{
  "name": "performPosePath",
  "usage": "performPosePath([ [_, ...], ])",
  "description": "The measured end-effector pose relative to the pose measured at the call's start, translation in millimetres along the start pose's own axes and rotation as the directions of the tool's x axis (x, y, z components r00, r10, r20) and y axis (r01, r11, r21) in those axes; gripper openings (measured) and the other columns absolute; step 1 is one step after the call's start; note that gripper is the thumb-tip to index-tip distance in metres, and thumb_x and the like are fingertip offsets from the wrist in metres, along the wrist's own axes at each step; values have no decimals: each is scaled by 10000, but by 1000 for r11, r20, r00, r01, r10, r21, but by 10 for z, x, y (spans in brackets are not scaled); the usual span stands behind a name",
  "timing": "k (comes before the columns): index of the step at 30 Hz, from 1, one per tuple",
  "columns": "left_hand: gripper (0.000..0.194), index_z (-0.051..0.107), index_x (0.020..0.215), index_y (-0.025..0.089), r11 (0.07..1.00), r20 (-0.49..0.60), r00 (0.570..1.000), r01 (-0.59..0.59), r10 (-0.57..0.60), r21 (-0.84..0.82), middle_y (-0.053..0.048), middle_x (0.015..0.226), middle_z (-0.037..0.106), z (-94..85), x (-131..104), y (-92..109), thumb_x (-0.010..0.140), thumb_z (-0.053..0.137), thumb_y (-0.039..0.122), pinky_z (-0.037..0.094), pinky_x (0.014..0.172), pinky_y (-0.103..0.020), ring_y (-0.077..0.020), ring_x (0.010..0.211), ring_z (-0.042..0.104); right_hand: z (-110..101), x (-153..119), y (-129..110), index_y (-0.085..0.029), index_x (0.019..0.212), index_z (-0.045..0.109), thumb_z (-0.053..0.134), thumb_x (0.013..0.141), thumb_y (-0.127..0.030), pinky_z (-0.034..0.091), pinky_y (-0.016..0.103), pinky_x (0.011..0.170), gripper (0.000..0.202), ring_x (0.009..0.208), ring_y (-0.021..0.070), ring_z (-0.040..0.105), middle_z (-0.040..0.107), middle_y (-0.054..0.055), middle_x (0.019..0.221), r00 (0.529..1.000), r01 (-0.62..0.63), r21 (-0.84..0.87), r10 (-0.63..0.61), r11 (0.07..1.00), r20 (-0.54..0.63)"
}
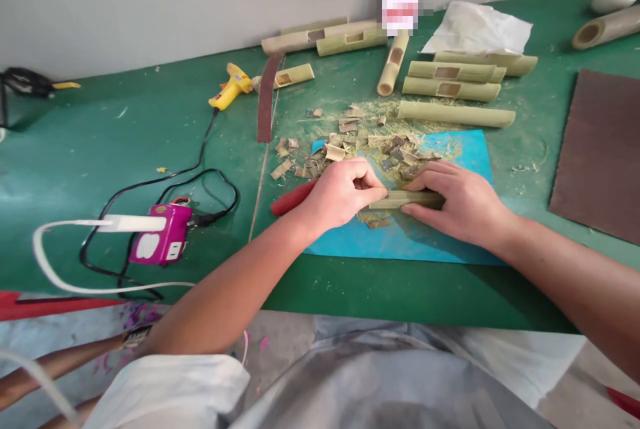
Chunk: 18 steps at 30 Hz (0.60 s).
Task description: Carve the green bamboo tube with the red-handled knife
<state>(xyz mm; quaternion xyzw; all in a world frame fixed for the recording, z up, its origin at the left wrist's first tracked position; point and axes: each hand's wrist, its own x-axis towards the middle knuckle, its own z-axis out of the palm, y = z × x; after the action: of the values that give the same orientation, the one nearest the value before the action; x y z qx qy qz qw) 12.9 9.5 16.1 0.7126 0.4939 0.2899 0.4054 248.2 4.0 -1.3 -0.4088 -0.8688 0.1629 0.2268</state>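
Note:
A short bamboo tube (395,202) lies level over the blue sheet (350,246), between my two hands. My right hand (453,199) grips its right end, thumb along the near side and fingers along the far side. At the tube's left part, my left hand (345,190) is closed in a pinch, thumb and forefinger touching the upper surface. Whatever those fingertips hold, if anything, is hidden. A red handle (293,198) shows behind my left wrist; the rest of that tool is covered. Bamboo chips (335,152) and shavings lie scattered just beyond both hands.
Several notched bamboo tubes (445,71) lie at the back of the green table (320,282). A yellow glue gun (231,86) trails its cord to a purple power adapter (160,234) on the left. Brown sandpaper (600,156) lies right. Another person's arm (75,362) shows lower left.

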Motion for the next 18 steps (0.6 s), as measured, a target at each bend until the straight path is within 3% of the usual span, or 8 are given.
performPosePath([
  [7, 143, 646, 648, 161, 999, -49, 997, 52, -52, 6, 9, 679, 619, -42, -1, -16, 757, 737, 172, 399, 584, -251, -109, 627, 535, -3, 4, -12, -205, 918, 684, 654, 871, -382, 533, 384, 759, 185, 906, 260, 668, 726, 88, 946, 1000, -12, -15, 12, 1000, 5],
  [12, 143, 658, 647, 166, 999, 22, 999, 43, -43, 13, 6, 686, 628, -50, 2, -15, 758, 743, 199, 406, 574, -243, -108, 618, 538, -5, 3, -14, -210, 909, 674, 674, 854, -374, 533, 377, 753, 173, 892, 253, 661, 725, 84, 939, 1000, -18, -4, 18, 1000, 9],
  [18, 152, 644, 636, 160, 1000, -19, 1000, 2, -2, 18, 15, 689, 598, -2, -5, 20, 763, 727, 154, 392, 575, -239, -97, 615, 518, -9, 6, -27, -203, 910, 676, 668, 860, -375, 524, 386, 770, 179, 892, 258, 649, 717, 87, 927, 1000, 0, -7, 1, 1000, 16],
])
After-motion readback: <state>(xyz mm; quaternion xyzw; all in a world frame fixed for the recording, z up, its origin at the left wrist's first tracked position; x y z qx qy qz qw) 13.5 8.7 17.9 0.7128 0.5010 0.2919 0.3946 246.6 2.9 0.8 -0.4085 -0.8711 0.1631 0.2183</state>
